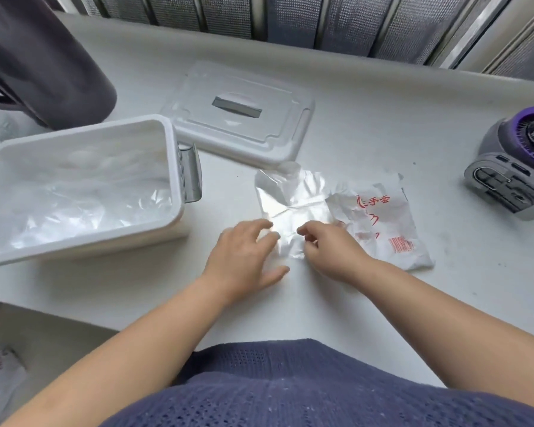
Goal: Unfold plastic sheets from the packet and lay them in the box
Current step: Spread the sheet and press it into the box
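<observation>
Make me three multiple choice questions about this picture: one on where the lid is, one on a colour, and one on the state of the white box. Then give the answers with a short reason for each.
1. Where is the lid?
A. Flat on the table, beyond the plastic sheet
B. On the floor
C. Leaning against the window

2. What colour is the print on the packet?
A. Blue
B. Red
C. Green

3. What state is the box in?
A. Open, with clear plastic inside
B. Closed
C. Overturned

Answers:
1 A: the lid lies flat on the table, behind the sheet.
2 B: the characters and barcode on the packet are red.
3 A: the top of the box is uncovered and crumpled clear plastic shows inside.
</observation>
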